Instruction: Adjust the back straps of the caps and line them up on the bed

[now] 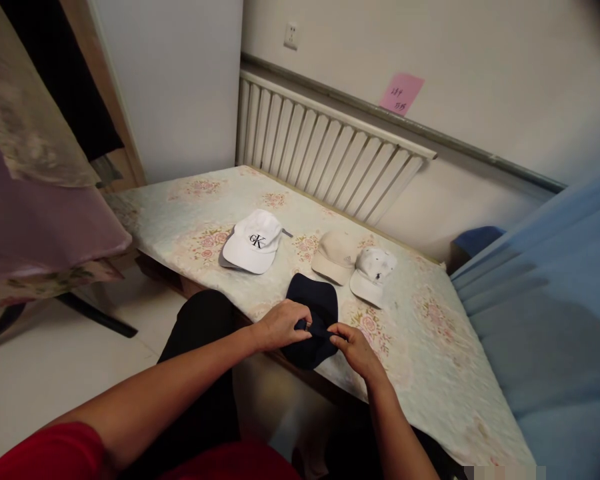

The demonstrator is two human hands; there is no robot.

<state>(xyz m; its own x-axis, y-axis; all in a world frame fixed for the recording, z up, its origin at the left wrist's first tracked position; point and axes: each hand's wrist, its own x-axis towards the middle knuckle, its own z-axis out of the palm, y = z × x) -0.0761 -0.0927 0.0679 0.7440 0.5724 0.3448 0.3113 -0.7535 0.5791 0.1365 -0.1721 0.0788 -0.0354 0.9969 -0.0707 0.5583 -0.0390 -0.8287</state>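
Observation:
A dark navy baseball cap (315,297) lies at the table's front edge, its brim toward the far side and its strap side toward me. My left hand (283,325) is closed on the left part of its back strap. From the right, my right hand (354,347) pinches the other part of the strap between thumb and fingers. Behind it on the table are a white cap with black lettering (256,241), a beige cap (335,257) and a white cap with a small dark emblem (374,275). A grey brim edge shows under the lettered cap.
The caps rest on a table with a floral cover (430,360). A white radiator (325,147) stands along its far side. Blue curtain (545,287) hangs at the right. Draped clothes (40,193) hang at the left, and a pink note (403,93) is on the wall.

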